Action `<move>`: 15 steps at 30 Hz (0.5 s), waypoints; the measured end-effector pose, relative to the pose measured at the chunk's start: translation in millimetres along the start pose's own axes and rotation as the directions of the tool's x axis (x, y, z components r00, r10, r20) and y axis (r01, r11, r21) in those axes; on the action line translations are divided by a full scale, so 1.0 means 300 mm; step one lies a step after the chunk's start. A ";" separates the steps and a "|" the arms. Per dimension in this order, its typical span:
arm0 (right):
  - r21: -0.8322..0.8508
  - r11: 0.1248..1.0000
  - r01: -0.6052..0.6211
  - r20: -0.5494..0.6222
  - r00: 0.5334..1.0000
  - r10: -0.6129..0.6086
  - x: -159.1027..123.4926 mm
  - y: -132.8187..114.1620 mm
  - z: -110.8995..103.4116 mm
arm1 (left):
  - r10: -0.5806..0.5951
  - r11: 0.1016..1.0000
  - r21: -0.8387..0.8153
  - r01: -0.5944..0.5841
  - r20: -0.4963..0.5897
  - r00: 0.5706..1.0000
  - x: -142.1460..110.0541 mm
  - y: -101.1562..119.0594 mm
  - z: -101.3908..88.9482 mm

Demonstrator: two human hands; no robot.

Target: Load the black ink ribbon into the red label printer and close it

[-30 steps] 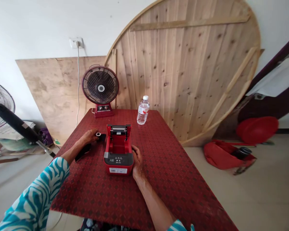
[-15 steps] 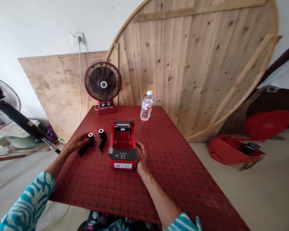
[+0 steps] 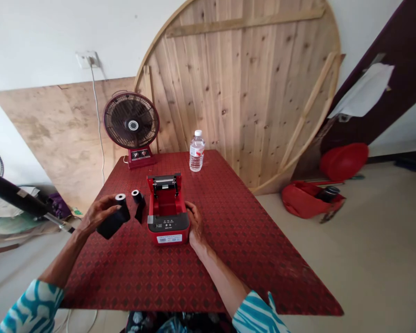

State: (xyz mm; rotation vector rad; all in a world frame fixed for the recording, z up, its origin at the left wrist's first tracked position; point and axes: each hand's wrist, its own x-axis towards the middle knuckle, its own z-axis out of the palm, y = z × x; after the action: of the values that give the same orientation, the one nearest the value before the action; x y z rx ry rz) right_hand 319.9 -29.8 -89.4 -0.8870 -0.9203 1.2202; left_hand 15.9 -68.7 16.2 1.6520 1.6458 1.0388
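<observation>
My left hand [image 3: 97, 215] grips a black roll with a white core [image 3: 115, 223], fingers closed around it, holding it up clear of the red diamond-patterned table cover [image 3: 263, 259]. A second black roll [image 3: 137, 203] stands just beside the open red label printer [image 3: 168, 226], where my right hand [image 3: 194, 223] curls its fingers over the side wall, though I cannot tell whether they grip. Beyond stand a water bottle [image 3: 197, 151] and a red desk fan [image 3: 131, 124].
</observation>
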 end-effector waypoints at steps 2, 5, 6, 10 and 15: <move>-0.009 1.000 0.006 0.003 1.000 -0.006 0.001 0.001 0.000 | 0.146 0.982 0.106 -0.158 0.108 0.983 -0.001 0.104 0.046; -0.019 1.000 0.016 0.008 1.000 -0.016 0.000 0.001 -0.002 | 0.325 0.901 0.203 -0.384 0.271 0.906 0.024 0.244 0.162; -0.026 0.999 0.025 0.013 1.000 -0.025 -0.001 0.001 -0.004 | 0.363 0.866 0.241 -0.439 0.301 0.882 0.037 0.277 0.204; -0.050 0.997 0.059 0.042 0.997 -0.057 -0.004 0.005 -0.008 | 0.345 0.727 0.444 -0.524 0.423 0.838 0.087 0.340 0.327; -0.029 0.998 0.058 0.027 0.998 -0.057 -0.003 0.020 -0.005 | 0.120 0.601 0.667 -0.441 0.470 0.874 0.128 0.350 0.380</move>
State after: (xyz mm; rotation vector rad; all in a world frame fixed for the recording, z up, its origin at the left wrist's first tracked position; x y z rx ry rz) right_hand 319.0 -29.9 -95.6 -0.8639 -0.9805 1.1741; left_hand 165.6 -24.3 48.9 2.5439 1.6615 0.0312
